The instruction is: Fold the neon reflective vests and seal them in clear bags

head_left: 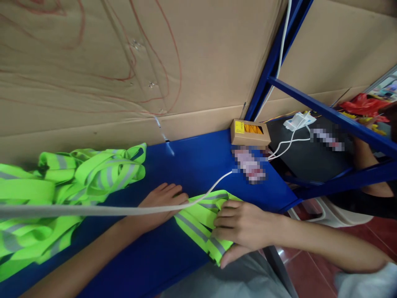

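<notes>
A neon green strap with grey reflective stripes [194, 225] lies folded at the front edge of the blue table. My right hand [242, 227] is closed round its right end, fingers over the top and thumb at the lower edge. At the strap's left end rests my left hand [164, 203], palm down, its fingers bent and close together; whether they grip the strap is hidden. A big loose pile of the same green strap [68, 182] covers the table's left side. A white cable [214, 186] passes in front of my left hand.
Behind the hands, a blurred-out object [249, 165] lies on the blue table [192, 157] beside a small cardboard box [250, 133]. Cardboard [201, 62] lines the back. Right of a blue metal frame [316, 103], another person's arm [366, 165] reaches over a black surface.
</notes>
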{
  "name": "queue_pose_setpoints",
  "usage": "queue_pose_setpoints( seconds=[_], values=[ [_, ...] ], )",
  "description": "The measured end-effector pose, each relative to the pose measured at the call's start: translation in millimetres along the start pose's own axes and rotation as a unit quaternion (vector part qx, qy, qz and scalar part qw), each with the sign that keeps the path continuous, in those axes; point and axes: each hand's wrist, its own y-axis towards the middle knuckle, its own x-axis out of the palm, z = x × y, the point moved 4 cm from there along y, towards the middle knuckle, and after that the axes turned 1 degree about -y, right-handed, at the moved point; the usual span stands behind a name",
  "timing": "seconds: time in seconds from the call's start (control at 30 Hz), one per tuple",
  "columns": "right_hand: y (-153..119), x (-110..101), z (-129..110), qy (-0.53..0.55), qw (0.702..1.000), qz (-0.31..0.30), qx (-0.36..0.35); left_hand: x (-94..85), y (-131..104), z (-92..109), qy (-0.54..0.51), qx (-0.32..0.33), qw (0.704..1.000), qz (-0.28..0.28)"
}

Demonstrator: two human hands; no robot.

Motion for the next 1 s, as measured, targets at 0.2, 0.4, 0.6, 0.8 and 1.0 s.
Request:
queue_pose_setpoints(
  seconds=[0.2,0.4,0.6,0.8,1.0],
  values=[
    [41.5,-15.7,16.9,0.029,0.994,-0.097,0.030,-1.3,3.0,-0.6,0.024,0.019,1.000,0.001],
    [79.0,-3.3,25.3,-0.019,0.992,-0.122,-0.018,8.4,-2.7,-7.6,-0.001,-0.027,0.999,-0.031],
    [94.9,19.1,36.6,-0.089,0.994,-0.029,-0.060,12.7,-4.5,-12.7,-0.023,-0.065,0.996,-0.060],
    [58.9,18.8,34.8,-0.050,0.997,0.017,-0.062,5.1,2.4,-7.1,-0.025,-0.032,0.998,-0.044],
    [34.0,28.5,35.5,-0.078,0.996,0.008,-0.037,3.8,5.9,-6.9,-0.078,-0.047,0.996,-0.021]
  ],
)
